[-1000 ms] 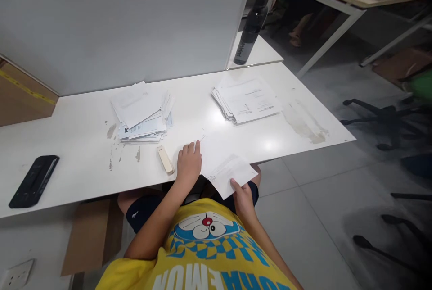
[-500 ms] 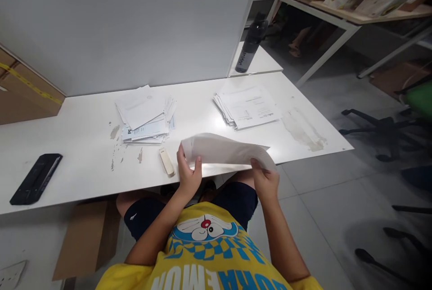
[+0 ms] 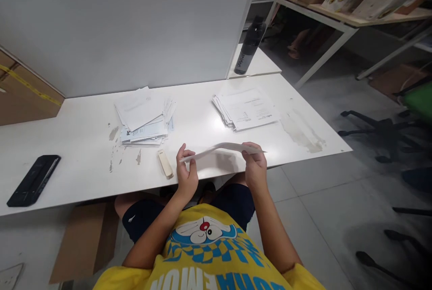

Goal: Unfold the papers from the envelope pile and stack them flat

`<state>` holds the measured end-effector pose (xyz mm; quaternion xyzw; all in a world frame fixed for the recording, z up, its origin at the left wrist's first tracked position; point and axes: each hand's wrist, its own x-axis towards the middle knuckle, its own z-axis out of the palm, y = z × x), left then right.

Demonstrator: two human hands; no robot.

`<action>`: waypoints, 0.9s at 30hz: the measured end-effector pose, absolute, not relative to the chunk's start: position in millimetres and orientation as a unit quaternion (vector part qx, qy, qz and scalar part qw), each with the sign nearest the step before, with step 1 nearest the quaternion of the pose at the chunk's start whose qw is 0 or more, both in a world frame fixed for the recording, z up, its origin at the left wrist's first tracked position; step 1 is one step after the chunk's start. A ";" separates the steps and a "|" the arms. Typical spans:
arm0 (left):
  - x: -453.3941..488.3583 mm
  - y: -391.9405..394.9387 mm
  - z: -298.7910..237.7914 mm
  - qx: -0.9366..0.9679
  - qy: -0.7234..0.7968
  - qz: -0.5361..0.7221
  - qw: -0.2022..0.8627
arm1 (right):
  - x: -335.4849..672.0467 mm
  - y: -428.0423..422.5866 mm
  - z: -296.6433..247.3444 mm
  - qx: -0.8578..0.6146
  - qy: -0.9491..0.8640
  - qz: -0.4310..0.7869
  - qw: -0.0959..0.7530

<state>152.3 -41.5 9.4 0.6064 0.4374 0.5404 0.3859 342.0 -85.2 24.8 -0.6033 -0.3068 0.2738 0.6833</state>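
Observation:
A sheet of white paper [image 3: 221, 149] is lifted a little above the front edge of the white table [image 3: 84, 177], seen almost edge-on. My left hand [image 3: 186, 174] pinches its left end and my right hand [image 3: 254, 166] pinches its right end. A small cream-coloured tool [image 3: 165, 163] lies on the table just left of my left hand. A messy stack of folded papers [image 3: 143, 115] sits behind it. A neater stack of flat sheets [image 3: 246, 108] lies at the back right.
A black flat device [image 3: 33, 180] lies at the table's left front. A dark bottle [image 3: 249, 46] stands on a second table behind a white partition [image 3: 135, 24]. Cardboard boxes [image 3: 23, 94] sit at far left; office chair bases [image 3: 381, 128] stand on the floor at right.
One second ago the sheet lay on the table under my hands. Both hands picked it up and have since turned it nearly flat and edge-on, a bit lower.

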 end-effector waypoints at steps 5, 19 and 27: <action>148.8 -44.4 6.4 0.585 0.514 0.510 0.365 | 340.1 -79.7 3.2 -0.583 -0.279 0.322 0.691; 104.6 -96.3 29.9 0.598 0.493 0.542 0.325 | 360.9 -117.1 -2.5 -0.642 -0.395 0.441 0.487; 46.5 -129.5 -20.3 0.520 0.595 0.485 0.374 | 330.2 -139.2 1.9 -0.611 -0.513 0.522 0.302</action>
